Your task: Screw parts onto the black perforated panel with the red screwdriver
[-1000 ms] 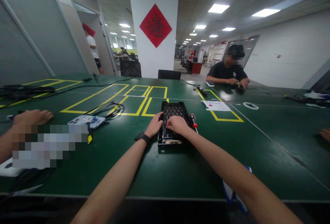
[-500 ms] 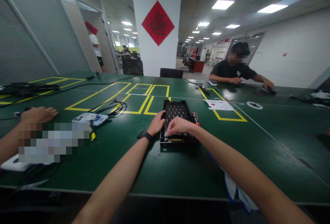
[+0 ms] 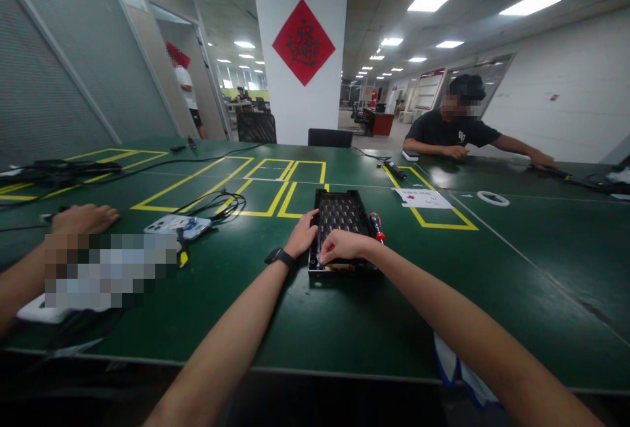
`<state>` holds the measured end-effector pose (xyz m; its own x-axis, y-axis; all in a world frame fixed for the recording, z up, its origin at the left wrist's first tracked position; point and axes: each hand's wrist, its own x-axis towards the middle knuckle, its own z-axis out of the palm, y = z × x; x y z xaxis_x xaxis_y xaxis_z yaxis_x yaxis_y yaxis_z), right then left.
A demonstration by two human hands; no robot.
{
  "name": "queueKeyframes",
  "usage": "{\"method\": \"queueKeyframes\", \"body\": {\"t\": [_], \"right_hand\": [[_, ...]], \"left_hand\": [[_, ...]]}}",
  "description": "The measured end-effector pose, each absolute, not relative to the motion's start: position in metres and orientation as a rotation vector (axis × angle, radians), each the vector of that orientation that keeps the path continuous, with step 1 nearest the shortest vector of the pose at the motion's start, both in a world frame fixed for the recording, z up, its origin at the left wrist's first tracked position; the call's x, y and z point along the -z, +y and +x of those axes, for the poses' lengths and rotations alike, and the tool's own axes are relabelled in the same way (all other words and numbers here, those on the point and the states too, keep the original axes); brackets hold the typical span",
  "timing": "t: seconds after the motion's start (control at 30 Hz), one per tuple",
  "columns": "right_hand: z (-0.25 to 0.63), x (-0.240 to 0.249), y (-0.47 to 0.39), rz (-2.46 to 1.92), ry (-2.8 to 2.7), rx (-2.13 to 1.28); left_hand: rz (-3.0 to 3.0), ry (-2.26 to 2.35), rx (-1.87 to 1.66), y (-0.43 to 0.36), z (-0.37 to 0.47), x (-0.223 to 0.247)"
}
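On the green table lies a black open case [image 3: 344,210] with rows of small shiny pieces inside. My left hand [image 3: 301,235] grips its left edge, fingers along the side wall. Over the near left corner, my right hand [image 3: 339,244] is closed in a pinch; what its fingertips hold, if anything, is too small to make out. A brownish strip [image 3: 339,266] shows along the case's near edge, partly under the right hand. Close against the right side lies a screwdriver [image 3: 377,227] with a red and black handle.
Another person's hand [image 3: 86,218] rests at left, near a phone [image 3: 177,225] and black cables [image 3: 231,204]. Across the table a co-worker [image 3: 453,128] reaches sideways. A white paper [image 3: 424,198], a white ring [image 3: 493,199] and yellow tape outlines [image 3: 201,209] lie farther back.
My hands stay at the same places on the case, the right one still pinching near its corner. The co-worker's arm has stretched farther to the right. The view has shifted slightly.
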<state>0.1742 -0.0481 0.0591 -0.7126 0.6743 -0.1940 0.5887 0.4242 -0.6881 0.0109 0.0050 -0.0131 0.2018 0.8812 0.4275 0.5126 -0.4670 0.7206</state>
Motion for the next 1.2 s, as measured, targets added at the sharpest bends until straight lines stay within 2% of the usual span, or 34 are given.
{"method": "queueKeyframes", "body": {"t": [0.27,0.4,0.47,0.57,0.77,0.9,1.07,1.13,1.2], "right_hand": [[0.171,-0.059,-0.052,-1.165,-2.524,-1.164],[0.187,-0.076,-0.044,-1.158,-2.442,-1.068],[0.206,-0.091,-0.036,-1.379,-2.293,-0.821],[0.241,-0.107,-0.026,-1.958,-2.074,-0.495],[0.281,-0.079,-0.026,-2.265,-1.912,-0.653],[0.290,-0.058,-0.030,-2.155,-1.808,-0.750],[0.280,-0.069,-0.031,-1.848,-1.667,-0.822],[0.260,-0.075,-0.035,-1.634,-1.636,-0.895],[0.234,-0.074,-0.042,-1.146,-1.497,-1.135]], "left_hand": [[2.047,1.306,-1.168,0.007,0.011,0.014],[2.038,1.299,-1.174,0.007,0.011,0.014],[2.022,1.300,-1.166,0.006,0.011,0.013],[2.015,1.290,-1.163,0.004,0.012,0.011],[2.000,1.326,-1.204,-0.001,0.014,0.009],[1.984,1.308,-1.193,-0.011,0.012,0.010],[1.985,1.322,-1.131,-0.016,0.011,0.013],[1.975,1.348,-1.131,-0.016,0.013,0.012],[1.983,1.351,-1.141,-0.018,0.015,0.008]]}}
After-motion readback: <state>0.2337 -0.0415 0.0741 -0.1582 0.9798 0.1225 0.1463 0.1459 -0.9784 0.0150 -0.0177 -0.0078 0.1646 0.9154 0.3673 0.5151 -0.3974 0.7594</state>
